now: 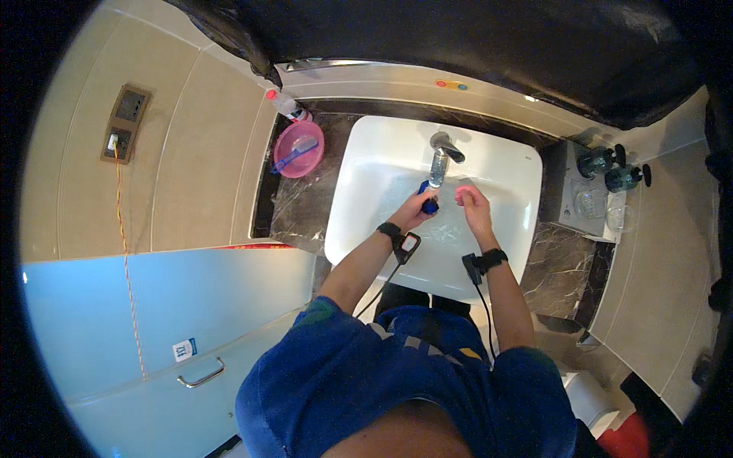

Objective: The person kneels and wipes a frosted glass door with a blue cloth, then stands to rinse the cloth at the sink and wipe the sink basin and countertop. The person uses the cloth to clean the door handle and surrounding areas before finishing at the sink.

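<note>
Over the white sink point(341, 221), my left hand point(411, 212) is closed around a small dark blue object point(429, 205). Its kind is hard to make out; it sits just below the mouth of the chrome faucet point(440, 149), where water seems to be running. To the right of the faucet, my right hand point(478, 212) is raised with its fingers bent around a small pink piece point(463, 190), which the fingers partly cover. The two hands are apart. A black wristband with a small cabled device is on each wrist.
Left of the sink, a pink basin point(314, 159) holds a blue-handled item point(293, 156), beside a clear bottle point(287, 105) with a red cap. Dark pump bottles point(595, 162) and glassware point(589, 203) stand at the right. A blue door point(137, 305) is at the lower left.
</note>
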The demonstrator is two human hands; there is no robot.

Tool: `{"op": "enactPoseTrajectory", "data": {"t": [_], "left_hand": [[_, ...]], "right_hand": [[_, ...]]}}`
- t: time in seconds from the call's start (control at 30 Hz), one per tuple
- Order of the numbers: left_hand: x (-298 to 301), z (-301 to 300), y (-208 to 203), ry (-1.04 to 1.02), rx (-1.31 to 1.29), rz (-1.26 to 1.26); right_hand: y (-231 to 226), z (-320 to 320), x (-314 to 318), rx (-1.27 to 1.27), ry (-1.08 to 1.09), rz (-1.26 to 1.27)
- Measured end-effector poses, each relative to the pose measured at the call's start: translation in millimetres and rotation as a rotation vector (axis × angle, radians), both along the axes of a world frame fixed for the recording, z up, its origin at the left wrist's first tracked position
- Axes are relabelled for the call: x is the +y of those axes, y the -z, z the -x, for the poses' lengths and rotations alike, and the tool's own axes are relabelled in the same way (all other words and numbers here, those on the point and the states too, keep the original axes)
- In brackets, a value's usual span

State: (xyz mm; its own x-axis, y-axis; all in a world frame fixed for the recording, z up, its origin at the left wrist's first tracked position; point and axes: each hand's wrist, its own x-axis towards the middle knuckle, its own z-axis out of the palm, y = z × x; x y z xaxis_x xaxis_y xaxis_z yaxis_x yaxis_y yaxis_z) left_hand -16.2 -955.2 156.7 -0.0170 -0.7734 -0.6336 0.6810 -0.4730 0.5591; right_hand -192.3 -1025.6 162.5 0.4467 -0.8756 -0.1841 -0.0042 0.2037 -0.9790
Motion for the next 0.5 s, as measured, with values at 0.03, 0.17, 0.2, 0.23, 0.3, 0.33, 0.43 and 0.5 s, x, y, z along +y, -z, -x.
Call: {"op": "enactPoseTrajectory", "data": {"t": [0.03, 0.17, 0.2, 0.23, 0.3, 0.33, 0.43, 0.5], "left_hand": [[-10.2, 4.9, 2.0, 0.069, -0.043, -0.026], [-33.1, 15.7, 0.9, 0.210, -0.375, 0.100], [-36.9, 16.5, -1.3, 0.250, -0.430, 0.089], [-40.4, 16.4, -4.4, 0.255, -0.342, 0.000], [-38.9, 18.0, -11.9, 0.298, -0.389, 0.005], [-37.2, 18.7, -16.3, 0.324, -0.413, 0.020], [-30.0, 21.7, -29.9, 0.417, -0.333, 0.039], [-23.6, 24.1, -37.9, 0.364, -0.227, 0.103]], "right_hand": [[-14.8, 13.9, -2.9, 0.067, 0.040, 0.093], [-77.8, 45.8, -11.2, 0.157, -0.007, 0.306], [-92.5, 49.1, -9.9, 0.189, -0.032, 0.361], [-106.4, 50.3, -8.4, 0.221, -0.056, 0.414], [-130.0, 47.2, -6.4, 0.309, -0.123, 0.541], [-139.3, 43.1, -6.5, 0.366, -0.163, 0.618], [-155.7, 27.3, -12.7, 0.571, -0.281, 0.788], [-157.4, 18.9, -19.3, 0.704, -0.323, 0.879]]}}
